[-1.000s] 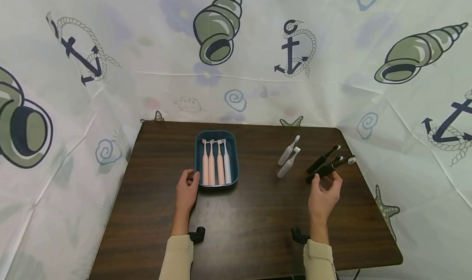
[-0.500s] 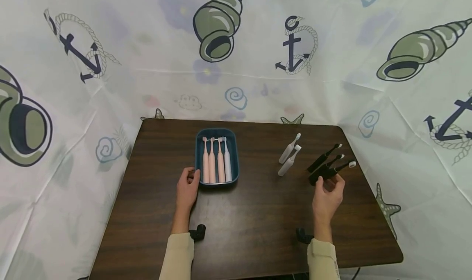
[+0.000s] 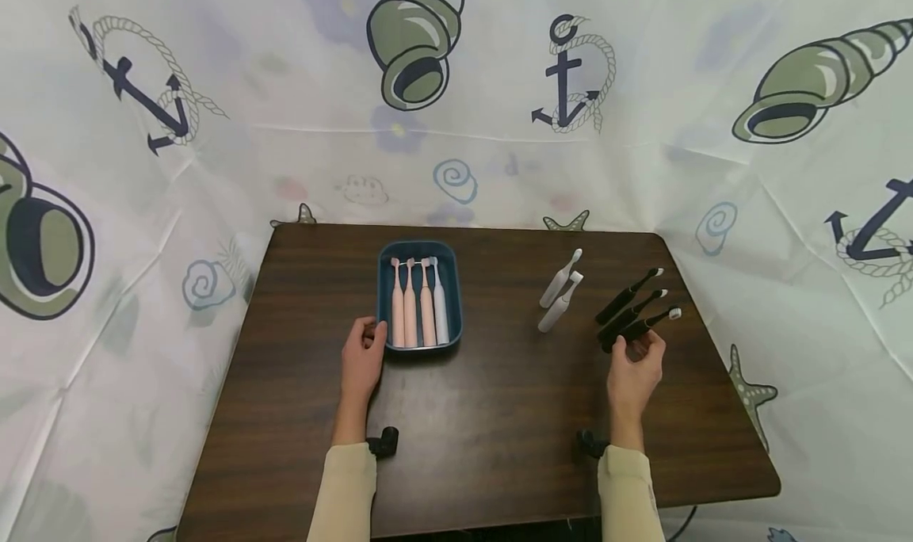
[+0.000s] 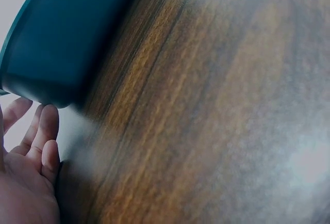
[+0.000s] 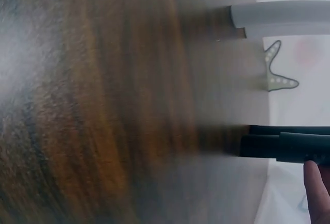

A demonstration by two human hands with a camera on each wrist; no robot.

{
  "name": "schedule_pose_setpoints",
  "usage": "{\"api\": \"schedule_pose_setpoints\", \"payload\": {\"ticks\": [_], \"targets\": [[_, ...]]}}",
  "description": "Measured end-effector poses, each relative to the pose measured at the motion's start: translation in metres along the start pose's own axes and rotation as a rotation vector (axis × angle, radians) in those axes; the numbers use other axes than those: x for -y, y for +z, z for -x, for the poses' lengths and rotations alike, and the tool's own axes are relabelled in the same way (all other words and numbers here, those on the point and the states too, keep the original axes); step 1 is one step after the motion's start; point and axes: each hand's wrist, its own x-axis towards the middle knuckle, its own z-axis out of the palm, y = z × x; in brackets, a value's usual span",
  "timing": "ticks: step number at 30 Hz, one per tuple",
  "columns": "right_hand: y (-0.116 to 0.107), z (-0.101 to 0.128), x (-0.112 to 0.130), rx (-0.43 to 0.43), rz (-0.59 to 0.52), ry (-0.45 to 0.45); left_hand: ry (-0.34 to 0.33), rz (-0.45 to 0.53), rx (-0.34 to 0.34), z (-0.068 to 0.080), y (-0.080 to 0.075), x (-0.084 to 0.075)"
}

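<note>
— What carried everything?

— A dark wooden table (image 3: pixel 471 415), with a printed curtain (image 3: pixel 285 90) of shells and anchors hung behind it and to both sides.

— And the biggest thing on it?

— A blue tray (image 3: pixel 419 250) sat toward the far edge, left of the middle. Four toothbrushes (image 3: pixel 418 304) lay side by side in it, three pink and one pale, heads toward the far edge.

— Where was the left hand?

— The left hand (image 3: pixel 362 360) rested on the table at the tray's near left corner, fingers loosely curled against the tray's wall. The left wrist view showed the fingertips (image 4: pixel 44 131) just under that rounded corner. It gripped nothing that I could see.

— And the right hand?

— The right hand (image 3: pixel 635 372) was near the right edge, at the three black toothbrushes (image 3: pixel 631 311). They lay side by side, slanted, heads toward the far right corner. Its thumb and fingers were curled round the handle end of the nearest black toothbrush (image 3: pixel 642 326), which lay low at the table. In the right wrist view a fingertip (image 5: pixel 317 188) touched the dark handle.

— Anything else?

— Two white toothbrushes (image 3: pixel 560 291) lay between the tray and the black ones, apart from both hands.
</note>
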Motion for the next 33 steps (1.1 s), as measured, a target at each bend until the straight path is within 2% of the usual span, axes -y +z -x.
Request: {"api": "schedule_pose_setpoints", "payload": {"ticks": [10,22,33], "targets": [[0.007,-0.006,-0.016,-0.001,0.017,0.023,0.002,-0.001,-0.013,-0.003,0.002,0.000],[0.005,-0.003,-0.030,0.022,0.008,0.065,-0.004,-0.011,-0.015,0.000,0.002,-0.001],[0.008,-0.003,-0.037,0.058,0.041,0.037,0.012,-0.005,-0.021,0.000,0.001,0.001]]}}
